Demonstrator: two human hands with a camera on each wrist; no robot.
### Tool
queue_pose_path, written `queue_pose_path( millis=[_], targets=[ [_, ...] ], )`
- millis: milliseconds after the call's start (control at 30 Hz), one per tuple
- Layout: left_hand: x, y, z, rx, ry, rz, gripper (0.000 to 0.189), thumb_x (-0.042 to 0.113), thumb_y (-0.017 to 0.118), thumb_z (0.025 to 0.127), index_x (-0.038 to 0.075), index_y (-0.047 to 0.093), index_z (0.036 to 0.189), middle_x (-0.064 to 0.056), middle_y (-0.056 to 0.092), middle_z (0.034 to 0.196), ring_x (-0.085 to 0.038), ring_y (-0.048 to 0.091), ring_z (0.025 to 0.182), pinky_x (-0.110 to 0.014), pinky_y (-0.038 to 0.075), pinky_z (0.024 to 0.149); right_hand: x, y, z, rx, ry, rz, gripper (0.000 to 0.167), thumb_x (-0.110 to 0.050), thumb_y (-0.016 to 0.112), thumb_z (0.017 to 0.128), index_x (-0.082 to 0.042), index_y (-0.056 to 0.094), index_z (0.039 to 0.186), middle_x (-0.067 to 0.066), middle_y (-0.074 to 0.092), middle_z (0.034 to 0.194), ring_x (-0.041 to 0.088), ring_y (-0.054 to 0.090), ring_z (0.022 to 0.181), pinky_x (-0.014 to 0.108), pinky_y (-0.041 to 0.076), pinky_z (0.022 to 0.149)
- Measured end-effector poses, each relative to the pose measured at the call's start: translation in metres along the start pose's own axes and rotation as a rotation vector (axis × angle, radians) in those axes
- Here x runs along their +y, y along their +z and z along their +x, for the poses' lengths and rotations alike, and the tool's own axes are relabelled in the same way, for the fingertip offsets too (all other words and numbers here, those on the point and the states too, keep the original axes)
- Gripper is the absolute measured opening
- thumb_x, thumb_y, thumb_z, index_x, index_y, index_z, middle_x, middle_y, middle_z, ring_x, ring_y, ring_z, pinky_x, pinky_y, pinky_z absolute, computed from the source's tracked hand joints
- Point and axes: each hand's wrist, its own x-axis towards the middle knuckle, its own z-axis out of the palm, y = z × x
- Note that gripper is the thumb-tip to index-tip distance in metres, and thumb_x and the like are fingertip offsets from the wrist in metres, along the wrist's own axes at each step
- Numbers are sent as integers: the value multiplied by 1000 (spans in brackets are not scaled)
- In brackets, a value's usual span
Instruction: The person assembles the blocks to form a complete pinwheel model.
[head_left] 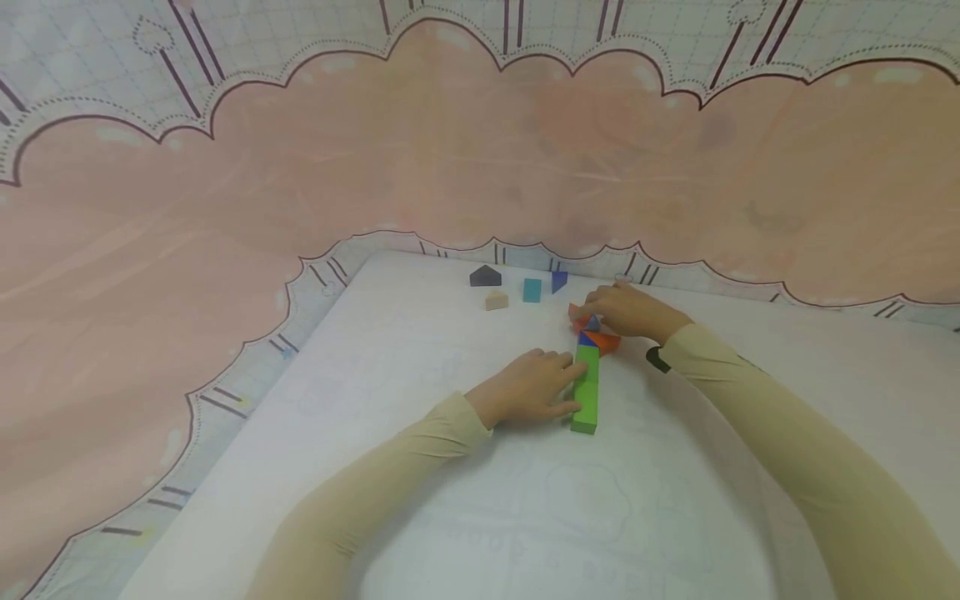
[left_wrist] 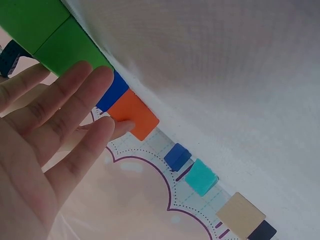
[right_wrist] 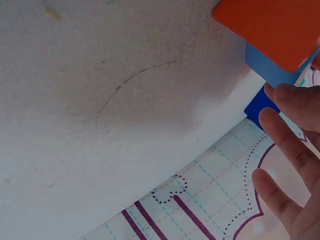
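Observation:
Two green blocks (head_left: 586, 392) lie end to end in a row. My left hand (head_left: 534, 385) rests against their left side with its fingers stretched out. Beyond them the row continues with a dark blue triangular block (head_left: 587, 338), an orange triangular block (head_left: 604, 342) and a light blue triangular block (head_left: 592, 322). At the far end my right hand (head_left: 633, 311) pinches another orange block (head_left: 575, 313), mostly hidden by the fingers. In the right wrist view, its other fingers spread out beside the light blue block (right_wrist: 272, 65).
Toward the back edge of the white table (head_left: 465, 500) lie a black roof-shaped block (head_left: 485, 277), a beige block (head_left: 497, 301), a turquoise block (head_left: 532, 290) and a blue block (head_left: 558, 281). A patterned cloth (head_left: 450, 167) hangs past the table's edge.

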Motion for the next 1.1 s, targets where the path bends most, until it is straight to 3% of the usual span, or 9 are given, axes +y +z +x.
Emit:
queue_pose_path(
  millis=[333, 700, 867, 967, 1100],
  targets=[
    [2, 4, 2, -6, -5, -14, 57, 52, 46, 93, 15, 41, 137, -2, 56, 119, -15, 56, 106, -32, 44, 97, -5, -5, -14, 16, 69, 43, 49, -3, 66, 82, -16, 58, 128, 14, 64, 122, 37, 56, 116, 63, 30, 104],
    [2, 3, 2, 1, -3, -19, 56, 51, 47, 93, 16, 42, 136, -1, 57, 116, -14, 57, 103, -32, 45, 96, -5, -2, -34, 156, 146, 62, 36, -13, 66, 87, -12, 60, 123, 14, 63, 121, 37, 51, 121, 61, 33, 104],
    [1, 3, 1, -8, -22, -38, 59, 51, 47, 93, 16, 40, 140, -3, 56, 124, -16, 55, 111, -34, 42, 101, -7, 2, -31, 204, 103, 73, 38, -1, 63, 85, -14, 63, 121, 13, 65, 117, 35, 54, 117, 60, 35, 101],
    [0, 4, 1, -8, -26, -46, 60, 52, 46, 93, 16, 39, 141, -3, 55, 125, -16, 55, 113, -34, 41, 103, -9, 5, -26, 184, 81, 69, 47, 9, 60, 82, -14, 62, 122, 14, 65, 115, 35, 55, 113, 60, 38, 98],
    [0, 4, 1, -11, -26, -56, 60, 52, 46, 93, 16, 39, 141, -3, 55, 126, -16, 54, 114, -35, 41, 103, -9, 10, -22, 135, 83, 62, 47, 11, 61, 81, -10, 61, 123, 16, 64, 116, 37, 55, 113, 61, 39, 97]
  ],
)
